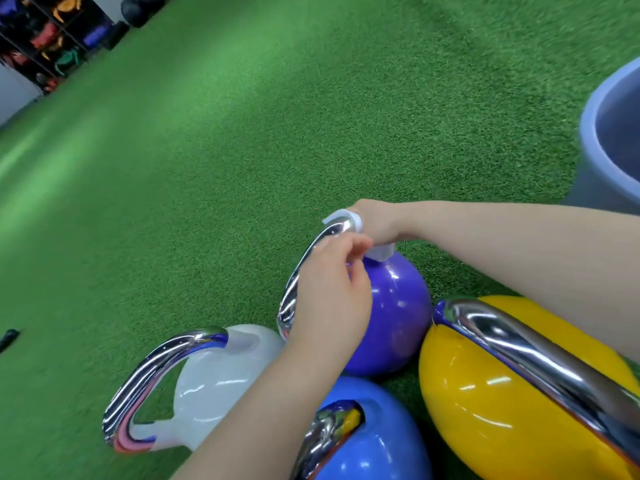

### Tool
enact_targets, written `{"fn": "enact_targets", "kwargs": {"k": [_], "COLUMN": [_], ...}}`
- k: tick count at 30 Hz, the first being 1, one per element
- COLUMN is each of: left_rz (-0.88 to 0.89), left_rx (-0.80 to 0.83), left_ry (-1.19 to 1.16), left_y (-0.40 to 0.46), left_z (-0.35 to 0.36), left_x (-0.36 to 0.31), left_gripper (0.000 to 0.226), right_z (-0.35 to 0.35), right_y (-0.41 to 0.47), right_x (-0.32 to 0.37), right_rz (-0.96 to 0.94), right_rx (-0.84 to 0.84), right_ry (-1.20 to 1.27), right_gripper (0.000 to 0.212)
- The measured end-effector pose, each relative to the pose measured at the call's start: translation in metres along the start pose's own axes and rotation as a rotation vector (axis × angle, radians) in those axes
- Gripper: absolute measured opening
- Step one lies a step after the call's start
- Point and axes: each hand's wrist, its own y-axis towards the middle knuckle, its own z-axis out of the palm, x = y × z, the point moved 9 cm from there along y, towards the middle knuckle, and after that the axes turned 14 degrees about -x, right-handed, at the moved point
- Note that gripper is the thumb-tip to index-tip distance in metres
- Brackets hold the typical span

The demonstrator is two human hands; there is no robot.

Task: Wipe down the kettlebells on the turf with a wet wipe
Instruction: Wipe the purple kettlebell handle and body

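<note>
Several kettlebells with chrome handles stand close together on the green turf: a purple one, a white one, a blue one and a yellow one. My right hand grips a white wet wipe wrapped around the top of the purple kettlebell's handle. A tail of the wipe hangs below that hand, over the purple body. My left hand sits on the same handle lower down, fingers curled around it.
A grey bucket stands on the turf at the right edge. A rack of coloured gym gear lines the far left wall. A small dark object lies at the left edge.
</note>
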Motion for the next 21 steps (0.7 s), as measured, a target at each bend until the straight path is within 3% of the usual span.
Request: {"fn": "enact_targets", "kwargs": {"k": [1,3,5,11,14,21], "left_rz": [-0.036,-0.128,-0.201,-0.206,-0.237,-0.477], "left_rx": [0.109,0.284,0.353,0.356,0.354,0.318], "left_ry": [0.024,0.088,0.153,0.247,0.227,0.032], "left_y": [-0.007,-0.019,-0.024,-0.018,-0.019,-0.022], "left_z": [0.016,0.041,0.052,0.054,0.054,0.059], "left_x": [0.008,0.028,0.042,0.048,0.050,0.061], "left_gripper": [0.031,0.036,0.042,0.046,0.046,0.042], "right_z": [0.001,0.002,0.005,0.015,0.019,0.006], "right_y": [-0.001,-0.003,-0.004,-0.010,-0.012,-0.012], "right_x": [-0.003,-0.012,-0.020,-0.032,-0.041,-0.024], "right_rz": [0.033,0.094,0.132,0.202,0.223,0.162], "right_rx": [0.004,-0.042,-0.067,-0.012,-0.081,-0.223], "right_ry": [0.021,0.144,0.212,0.251,0.307,0.336], "right_gripper": [0.016,0.010,0.018,0.019,0.029,0.017]}}
